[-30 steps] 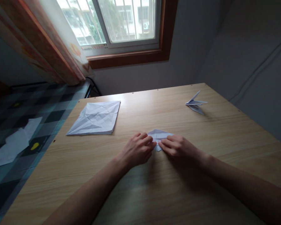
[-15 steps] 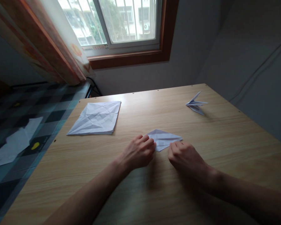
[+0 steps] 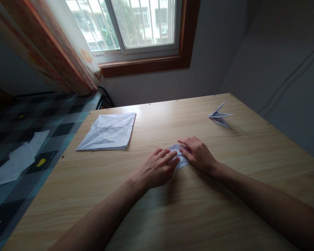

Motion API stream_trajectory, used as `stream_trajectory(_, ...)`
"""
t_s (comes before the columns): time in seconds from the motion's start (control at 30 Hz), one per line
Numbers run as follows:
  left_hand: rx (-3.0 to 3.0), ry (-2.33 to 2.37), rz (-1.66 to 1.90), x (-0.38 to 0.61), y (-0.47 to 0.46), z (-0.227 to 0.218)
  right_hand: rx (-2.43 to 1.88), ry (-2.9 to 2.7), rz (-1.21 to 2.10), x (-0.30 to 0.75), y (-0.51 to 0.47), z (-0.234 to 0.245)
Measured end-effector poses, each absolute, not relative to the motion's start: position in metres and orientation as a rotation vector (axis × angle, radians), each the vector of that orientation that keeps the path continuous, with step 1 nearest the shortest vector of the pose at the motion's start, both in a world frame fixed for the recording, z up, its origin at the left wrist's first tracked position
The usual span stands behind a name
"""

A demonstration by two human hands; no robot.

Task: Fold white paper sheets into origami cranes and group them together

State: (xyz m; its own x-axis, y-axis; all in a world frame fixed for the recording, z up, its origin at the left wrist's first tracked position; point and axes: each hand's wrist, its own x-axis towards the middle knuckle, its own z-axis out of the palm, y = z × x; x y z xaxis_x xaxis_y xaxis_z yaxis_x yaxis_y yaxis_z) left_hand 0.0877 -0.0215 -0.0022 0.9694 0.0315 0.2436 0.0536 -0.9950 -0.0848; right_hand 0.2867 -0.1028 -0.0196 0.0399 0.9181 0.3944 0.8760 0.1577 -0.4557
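A small folded white paper (image 3: 182,162) lies flat on the wooden table, partly covered by both hands. My left hand (image 3: 159,165) rests on its left side, fingers stretched out and a little apart, pressing it down. From the right, my right hand (image 3: 197,153) reaches over the paper's other end, its fingers extended across the top with the thumb near the middle crease. The paper's right point is hidden under this hand.
Creased square sheets of paper (image 3: 111,131) lie at the table's left. A pointed folded paper figure (image 3: 219,115) stands at the back right. Paper pieces (image 3: 21,158) rest on the checked cloth (image 3: 61,129) beyond the left edge. A window (image 3: 146,24) is behind.
My right hand has moved forward from the paper's near edge onto its right end, its curled fingers now spread. My left hand's fingers have straightened slightly over the paper.
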Motion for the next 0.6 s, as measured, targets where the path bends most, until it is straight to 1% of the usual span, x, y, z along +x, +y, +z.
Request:
stream_trajectory(0.17, -3.099, -0.073, -0.391, 0.0885, -0.0196, -0.0041, -1.65, -1.764, 0.205, 0.2874, -0.0984, -0.0259)
stream_trajectory(0.6, -3.126, -0.248, -0.397, 0.0845, -0.0192, -0.0065, -1.591, -1.691, 0.228, 0.2915, -0.1016, -0.0262)
